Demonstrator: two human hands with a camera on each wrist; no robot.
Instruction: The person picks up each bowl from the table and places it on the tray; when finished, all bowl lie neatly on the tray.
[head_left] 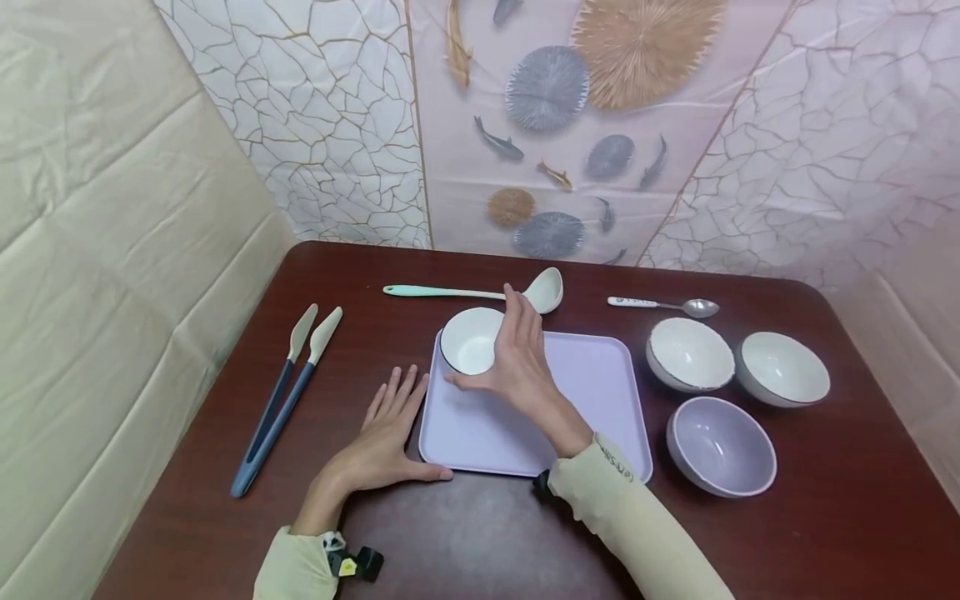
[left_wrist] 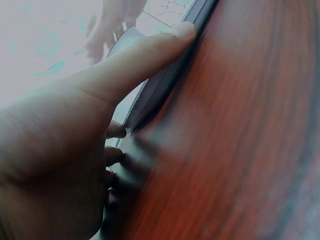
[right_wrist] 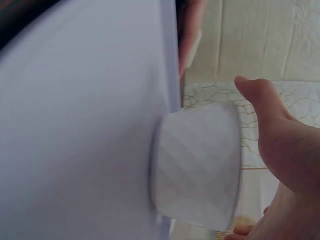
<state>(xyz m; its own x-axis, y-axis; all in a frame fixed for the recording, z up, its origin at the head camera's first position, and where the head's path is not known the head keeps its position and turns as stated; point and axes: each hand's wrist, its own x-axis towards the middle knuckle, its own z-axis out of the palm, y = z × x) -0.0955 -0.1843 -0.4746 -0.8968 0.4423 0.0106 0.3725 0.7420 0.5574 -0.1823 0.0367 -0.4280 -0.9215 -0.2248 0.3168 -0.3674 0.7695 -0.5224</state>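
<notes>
A white bowl [head_left: 471,342] with a dark rim and a diamond-textured outside [right_wrist: 197,162] stands upright at the back left corner of a lilac tray [head_left: 585,392]. Over the bowl's right side is my right hand [head_left: 522,360], thumb and fingers spread; in the right wrist view the thumb stands apart from the rim. My left hand [head_left: 382,446] lies at the tray's front left corner, fingers extended along the left side and thumb along the front edge. The left wrist view has that thumb [left_wrist: 150,57] right at the tray's edge.
Behind the tray lies a ladle [head_left: 546,292] with a mint handle. Blue-handled tongs [head_left: 281,408] lie at the left. To the right are a spoon [head_left: 697,308], two white bowls [head_left: 690,354] and a lilac bowl [head_left: 723,446]. Patterned cloth [head_left: 487,167] hangs beyond the table.
</notes>
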